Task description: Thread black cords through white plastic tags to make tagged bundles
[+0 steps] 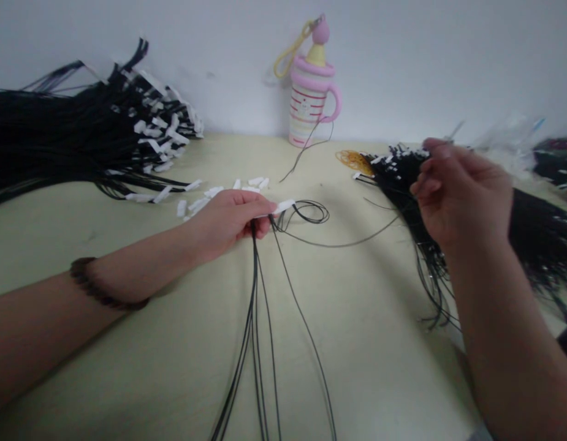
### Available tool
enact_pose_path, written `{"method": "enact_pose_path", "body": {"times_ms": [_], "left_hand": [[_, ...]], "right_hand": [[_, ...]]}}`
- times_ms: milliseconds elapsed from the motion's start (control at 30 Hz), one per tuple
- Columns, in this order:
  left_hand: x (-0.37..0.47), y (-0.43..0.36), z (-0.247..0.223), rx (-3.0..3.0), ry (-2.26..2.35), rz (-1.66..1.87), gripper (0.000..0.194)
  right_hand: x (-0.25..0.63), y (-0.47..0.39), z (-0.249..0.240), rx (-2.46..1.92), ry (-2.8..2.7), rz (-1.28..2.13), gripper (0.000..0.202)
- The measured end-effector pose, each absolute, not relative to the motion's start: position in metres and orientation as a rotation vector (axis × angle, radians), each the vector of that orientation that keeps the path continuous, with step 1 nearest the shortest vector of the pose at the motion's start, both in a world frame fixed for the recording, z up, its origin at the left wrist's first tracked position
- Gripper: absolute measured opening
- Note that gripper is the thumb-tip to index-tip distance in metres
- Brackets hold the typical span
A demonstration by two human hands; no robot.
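My left hand (239, 220) is closed in a pinch on a bundle of thin black wires (254, 275) with white connectors at their ends. One white connector (285, 206) sticks out past the fingertips. The wires hang down toward the table's near edge. Beside that hand lies a small loop of thin black wire (313, 211), from which a strand runs right. My right hand (462, 190) is raised, fingers curled together. A thin greyish tip (456, 130) shows just above its fingers; I cannot make out what it is. Several loose white connectors (200, 203) lie behind my left hand.
A large pile of black wires with white connectors (48, 135) lies at the left. Another dark wire bundle (540, 233) lies behind my right arm, near yellow rubber bands (352, 160). A pink and white cup (306, 104) stands by the wall. Clear plastic (508, 144) is at the back right.
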State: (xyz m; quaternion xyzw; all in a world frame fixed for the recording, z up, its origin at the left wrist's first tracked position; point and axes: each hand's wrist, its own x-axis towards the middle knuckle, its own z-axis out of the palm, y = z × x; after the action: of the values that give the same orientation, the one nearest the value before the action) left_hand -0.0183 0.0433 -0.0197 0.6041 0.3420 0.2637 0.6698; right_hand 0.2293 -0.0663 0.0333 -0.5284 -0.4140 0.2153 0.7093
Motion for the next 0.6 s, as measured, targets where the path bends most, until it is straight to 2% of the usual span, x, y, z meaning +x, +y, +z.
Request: {"method": "enact_pose_path", "body": {"times_ms": [100,233,400,600], "left_hand": [[-0.018,0.044,-0.02,1.358,0.756,0.592,0.016],[-0.018,0.045,-0.02,1.354,0.778,0.598,0.016],[-0.018,0.044,-0.019,1.374,0.764,0.592,0.017],[-0.019,0.045,-0.02,1.371,0.768,0.6,0.016]], "right_hand": [[0.199,-0.063,0.012,-1.372,-1.167,0.269,0.007],[0.16,-0.067,-0.01,-1.527,-1.623,-0.075,0.014],[0.141,-0.074,-0.017,-1.436,-1.815,-0.057,0.015],[0.139,-0.075,-0.022,-1.464,-1.801,-0.044,0.016]]}}
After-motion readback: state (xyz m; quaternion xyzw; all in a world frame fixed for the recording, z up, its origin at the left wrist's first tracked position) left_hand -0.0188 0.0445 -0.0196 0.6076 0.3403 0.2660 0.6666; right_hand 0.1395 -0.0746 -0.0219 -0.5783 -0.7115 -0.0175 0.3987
